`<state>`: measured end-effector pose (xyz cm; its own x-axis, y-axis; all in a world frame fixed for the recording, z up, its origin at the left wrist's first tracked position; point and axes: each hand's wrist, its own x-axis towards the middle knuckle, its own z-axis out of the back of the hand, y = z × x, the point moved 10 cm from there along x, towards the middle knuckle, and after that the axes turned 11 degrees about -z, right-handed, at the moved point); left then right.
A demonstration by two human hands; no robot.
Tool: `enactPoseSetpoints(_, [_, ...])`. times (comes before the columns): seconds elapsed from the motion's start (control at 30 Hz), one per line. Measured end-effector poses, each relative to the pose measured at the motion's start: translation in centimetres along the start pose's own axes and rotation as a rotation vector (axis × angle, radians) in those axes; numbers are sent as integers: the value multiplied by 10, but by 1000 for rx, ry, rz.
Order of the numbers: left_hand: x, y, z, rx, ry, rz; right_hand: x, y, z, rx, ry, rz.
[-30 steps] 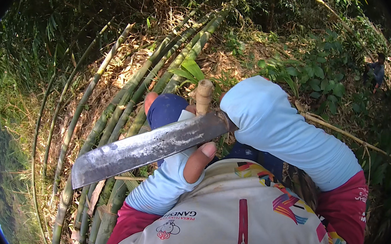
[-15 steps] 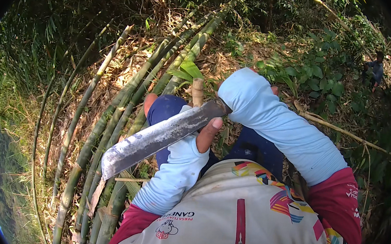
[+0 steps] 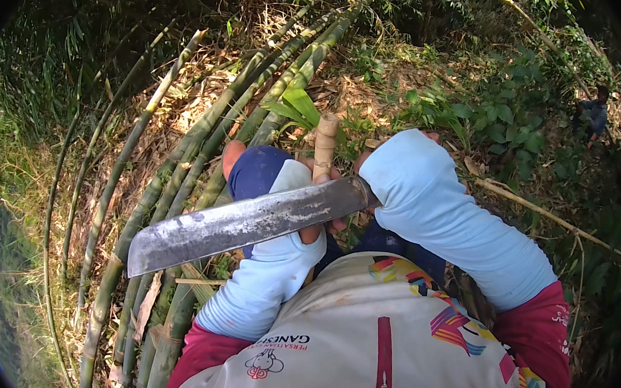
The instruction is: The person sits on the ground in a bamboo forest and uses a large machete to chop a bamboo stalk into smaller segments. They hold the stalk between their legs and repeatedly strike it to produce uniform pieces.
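My right hand (image 3: 362, 163), mostly hidden by its pale blue sleeve, is closed on the handle of a machete (image 3: 240, 221). The broad, worn grey blade points left and slightly down the view, passing over my left wrist. Behind the blade, my left hand (image 3: 312, 234) is wrapped round a short tan bamboo stick (image 3: 325, 144). The stick's jointed upper end stands out above the blade; its middle is hidden. My left forearm lies by a knee in dark blue cloth (image 3: 256, 174).
Several long green bamboo poles (image 3: 204, 135) run along the left. Dry leaves (image 3: 163, 131) cover the ground, with leafy plants (image 3: 511, 124) ahead on the right. A thin dry branch (image 3: 548, 213) lies right of my arm. Another person (image 3: 595, 115) is far off at the right.
The machete has shifted and turned, its tip moving left and its flat face showing more broadly. My right hand has moved slightly right and down; more of the bamboo stick shows.
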<state>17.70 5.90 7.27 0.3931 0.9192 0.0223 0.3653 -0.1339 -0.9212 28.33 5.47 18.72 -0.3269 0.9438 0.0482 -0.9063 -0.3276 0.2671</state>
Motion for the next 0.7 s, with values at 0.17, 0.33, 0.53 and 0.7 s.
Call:
enactPoseSetpoints(0.17, [-20,-23,4,94,-222,-139,0,-5,7,115,-92,-77])
enactPoseSetpoints(0.33, [-28,-54,-18,302,-342,-284,-4,15,26,-47,-195,78])
enactPoseSetpoints(0.53, [-24,-51,-20,283,-322,-292,-8,11,24,61,-299,108])
enactPoseSetpoints(0.7, [-28,-30,-13,399,-241,-400,-10,24,29,-71,-303,198])
